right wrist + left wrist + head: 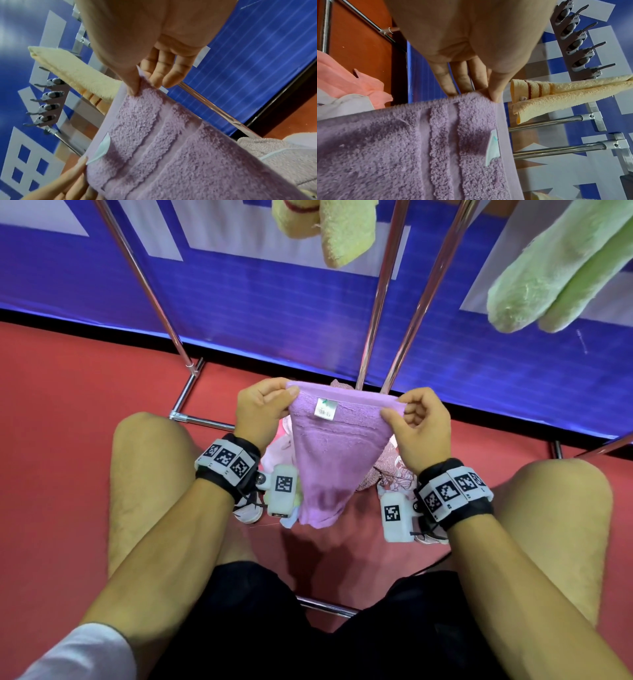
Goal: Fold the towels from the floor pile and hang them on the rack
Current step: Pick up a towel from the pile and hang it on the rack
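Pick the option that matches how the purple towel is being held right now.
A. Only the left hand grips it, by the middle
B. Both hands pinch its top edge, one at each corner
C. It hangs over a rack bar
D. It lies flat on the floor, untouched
B: the left hand and the right hand each pinch a top corner of the purple towel, which hangs down between them.

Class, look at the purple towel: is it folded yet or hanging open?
Hanging open: both hands pinch the top corners of the purple towel.
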Demonstrator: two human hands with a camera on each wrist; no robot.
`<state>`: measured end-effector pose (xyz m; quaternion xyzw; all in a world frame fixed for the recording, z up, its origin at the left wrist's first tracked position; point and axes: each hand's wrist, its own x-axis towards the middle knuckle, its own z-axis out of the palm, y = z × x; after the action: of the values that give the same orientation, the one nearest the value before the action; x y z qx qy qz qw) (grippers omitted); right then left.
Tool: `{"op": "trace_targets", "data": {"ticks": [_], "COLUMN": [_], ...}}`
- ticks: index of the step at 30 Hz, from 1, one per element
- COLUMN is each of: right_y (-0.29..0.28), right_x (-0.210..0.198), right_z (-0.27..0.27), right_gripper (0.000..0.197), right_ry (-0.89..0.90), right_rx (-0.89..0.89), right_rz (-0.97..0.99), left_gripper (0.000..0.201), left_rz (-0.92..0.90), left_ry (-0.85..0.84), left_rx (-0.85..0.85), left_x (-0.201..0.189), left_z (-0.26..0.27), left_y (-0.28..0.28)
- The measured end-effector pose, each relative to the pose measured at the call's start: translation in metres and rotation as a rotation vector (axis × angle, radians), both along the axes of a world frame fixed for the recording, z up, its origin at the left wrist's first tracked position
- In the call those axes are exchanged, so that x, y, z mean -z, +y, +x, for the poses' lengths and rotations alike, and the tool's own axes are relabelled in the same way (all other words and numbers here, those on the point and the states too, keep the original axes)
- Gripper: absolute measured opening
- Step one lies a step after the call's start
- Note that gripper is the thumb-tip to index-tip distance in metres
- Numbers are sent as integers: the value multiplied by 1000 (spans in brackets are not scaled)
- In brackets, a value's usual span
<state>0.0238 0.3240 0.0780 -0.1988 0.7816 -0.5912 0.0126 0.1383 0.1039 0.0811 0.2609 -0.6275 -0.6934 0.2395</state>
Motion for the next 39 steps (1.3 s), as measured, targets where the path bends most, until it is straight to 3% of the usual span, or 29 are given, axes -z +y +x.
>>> {"op": "trace_targets", "data": {"ticks": [3,5,7,16,21,28,31,35,39], "right_y": [1,3,4,1,-4,-17,-17,-18,-16], "right_x": [-4,-3,-1,9,6,6,7,11,12], "right_z": [-2,-5,-6,0,15,31,33,31,30], "right_gripper": [34,22,22,10,21,35,41,18,12], "right_ry": [-83,-53,-25,11,-58,-319,-288,-241,-120], "right_rx": [-15,-25,-16,39,-133,-312,-359,-366,-350], "right_rz": [-33,33,91,293,293,159,126,89,142], "left_gripper": [10,10,6,15,15,16,24,22,7], "left_rz": [-14,-55,-135,-219,-182,-120,-85,59,87], "left_ry": [-32,-59,-87,-198,-236,-223,-190,-150,-155], "left_rx": [-16,-29,-26,-16,116,233,268,316,404], "left_x": [3,6,9,18,31,29,26,20,17], "left_z": [-3,-3,-3,-6,-6,-6,-4,-5,-3], "left_y": [-1,0,3,17,35,55,56,56,59]}}
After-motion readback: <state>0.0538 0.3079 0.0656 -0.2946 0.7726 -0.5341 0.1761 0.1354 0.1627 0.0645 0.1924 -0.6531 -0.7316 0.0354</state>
